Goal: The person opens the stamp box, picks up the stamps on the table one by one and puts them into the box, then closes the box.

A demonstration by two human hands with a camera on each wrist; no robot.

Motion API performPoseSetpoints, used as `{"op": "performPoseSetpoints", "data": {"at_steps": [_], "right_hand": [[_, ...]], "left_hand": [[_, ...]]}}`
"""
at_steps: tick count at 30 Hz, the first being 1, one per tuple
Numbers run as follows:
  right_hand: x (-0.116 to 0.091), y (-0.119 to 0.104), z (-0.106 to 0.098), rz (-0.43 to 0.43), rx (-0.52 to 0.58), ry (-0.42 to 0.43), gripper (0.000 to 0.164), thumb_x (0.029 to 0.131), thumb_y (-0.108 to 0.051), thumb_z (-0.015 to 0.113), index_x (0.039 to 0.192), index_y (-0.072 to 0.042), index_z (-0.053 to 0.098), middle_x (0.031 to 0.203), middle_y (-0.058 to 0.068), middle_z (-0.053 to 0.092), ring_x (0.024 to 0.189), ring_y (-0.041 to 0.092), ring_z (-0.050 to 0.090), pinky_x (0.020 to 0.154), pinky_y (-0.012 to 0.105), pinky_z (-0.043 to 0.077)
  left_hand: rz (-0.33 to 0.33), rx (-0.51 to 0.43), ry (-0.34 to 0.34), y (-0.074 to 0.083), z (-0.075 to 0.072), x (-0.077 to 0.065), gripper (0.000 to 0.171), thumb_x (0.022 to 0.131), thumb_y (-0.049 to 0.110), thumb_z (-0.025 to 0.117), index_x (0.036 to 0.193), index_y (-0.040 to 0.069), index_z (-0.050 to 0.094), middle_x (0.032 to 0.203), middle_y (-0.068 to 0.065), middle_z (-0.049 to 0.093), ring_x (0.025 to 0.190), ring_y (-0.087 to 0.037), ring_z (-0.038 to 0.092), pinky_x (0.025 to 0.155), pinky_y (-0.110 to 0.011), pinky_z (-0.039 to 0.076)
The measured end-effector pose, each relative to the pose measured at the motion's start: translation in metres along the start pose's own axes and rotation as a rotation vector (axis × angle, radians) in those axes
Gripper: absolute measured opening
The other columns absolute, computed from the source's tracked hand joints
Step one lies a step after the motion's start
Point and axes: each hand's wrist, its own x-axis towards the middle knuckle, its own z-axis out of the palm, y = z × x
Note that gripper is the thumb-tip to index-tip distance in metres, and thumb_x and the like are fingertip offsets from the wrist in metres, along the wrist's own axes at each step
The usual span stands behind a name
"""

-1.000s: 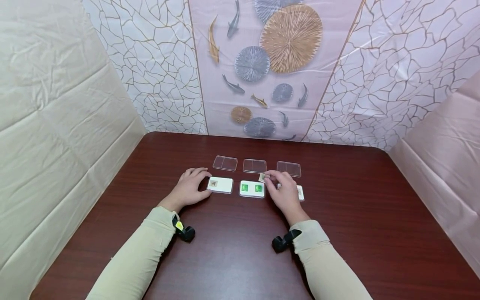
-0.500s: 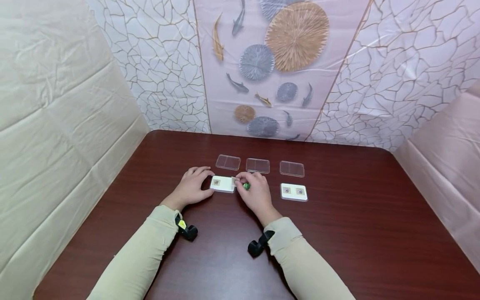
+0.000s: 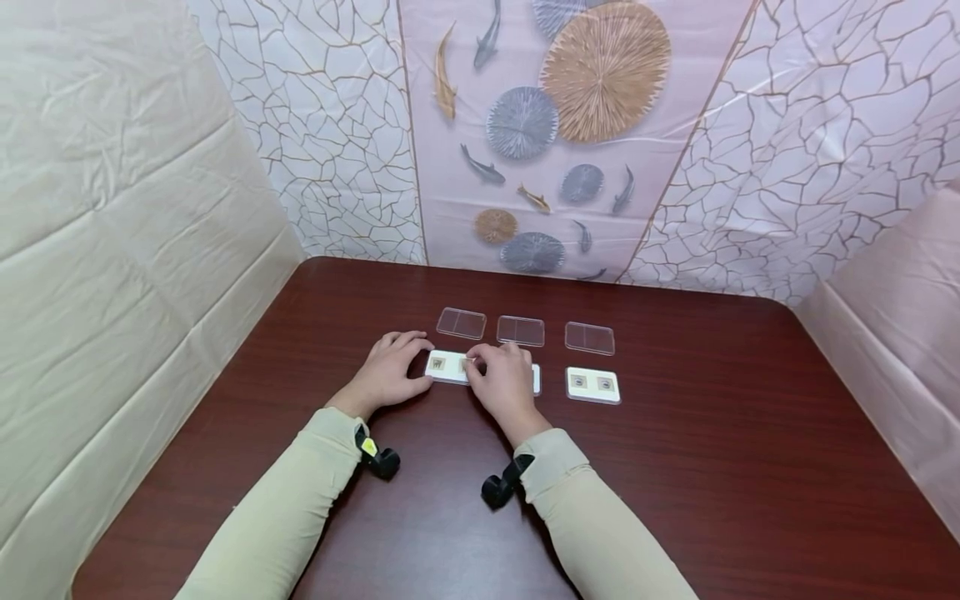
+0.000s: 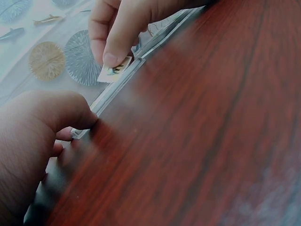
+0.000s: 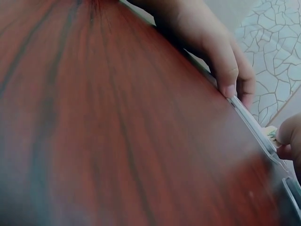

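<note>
In the head view a shallow clear case with a white insert (image 3: 452, 377) lies on the table, a small stamp (image 3: 437, 364) on its left half. My left hand (image 3: 386, 372) grips this case's left end, thumb at the near edge and fingers at the far edge. Between thumb and fingertips my right hand (image 3: 504, 382) pinches a second stamp (image 4: 114, 71), tilted close over the case's right half in the left wrist view. The middle case (image 3: 536, 380) is mostly hidden behind the right hand. On the right case (image 3: 593, 397) two stamps sit side by side.
Behind the cases lie three clear lids in a row: left lid (image 3: 461, 323), middle lid (image 3: 521, 331) and right lid (image 3: 589, 338). The dark red-brown table (image 3: 712, 467) backs onto a patterned cloth wall (image 3: 360, 150).
My right hand has moved left from beside the middle case, carrying the stamp over to the left case. The left hand keeps hold of that case. The head view has shifted slightly.
</note>
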Motion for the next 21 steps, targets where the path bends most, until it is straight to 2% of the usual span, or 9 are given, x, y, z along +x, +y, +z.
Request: {"op": "performPoseSetpoints", "data": {"at_steps": [6, 21], "right_hand": [[0.0013, -0.0031, 0.0032, -0.011, -0.1, -0.02, 0.01, 0.093, -0.029, 0.07, 0.094, -0.021, 0.075, 0.079, -0.007, 0.067, 0.088, 0.022, 0.056, 0.092, 0.046, 0.041], [0.0025, -0.0047, 0.0067, -0.031, -0.14, 0.0, 0.013, 0.09, -0.031, 0.071, 0.095, -0.02, 0.076, 0.08, -0.005, 0.066, 0.093, 0.025, 0.059, 0.092, 0.046, 0.042]], "left_hand": [[-0.001, 0.0, -0.004, 0.0, -0.0004, -0.0005, 0.051, 0.083, 0.034, 0.068, 0.13, 0.015, 0.061, 0.151, -0.009, 0.047, 0.137, -0.038, 0.037, 0.114, -0.059, 0.024], [0.005, 0.004, 0.001, -0.0015, 0.0008, 0.0005, 0.051, 0.083, 0.033, 0.069, 0.129, 0.014, 0.061, 0.151, -0.01, 0.048, 0.136, -0.039, 0.038, 0.114, -0.059, 0.026]]}}
